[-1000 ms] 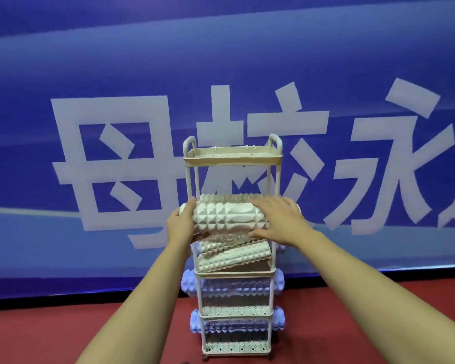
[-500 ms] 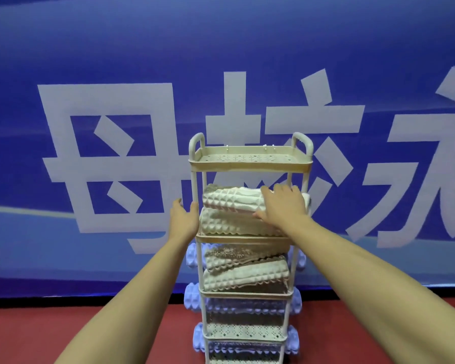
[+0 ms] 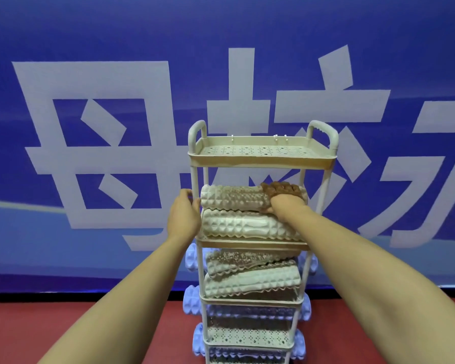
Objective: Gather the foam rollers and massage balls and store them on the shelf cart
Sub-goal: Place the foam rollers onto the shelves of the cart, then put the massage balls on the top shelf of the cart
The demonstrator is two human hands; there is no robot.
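Blue banner wall behind, and the shelf cart (image 3: pixel 260 161) stands before it. Right hand (image 3: pixel 284 199) lies flat on the upper white foam roller (image 3: pixel 231 197), stacked on a second on the second tier. Left hand (image 3: pixel 184 216), fingers loosely open, steadies the post. Press it inward evenly, seated level, so it can't roll off its partner.

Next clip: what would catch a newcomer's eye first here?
The tall cart at centre, against a blue banner with huge white characters. Two cream rollers are stacked on its second shelf, the right hand on the upper one, the left hand at the cart's post.
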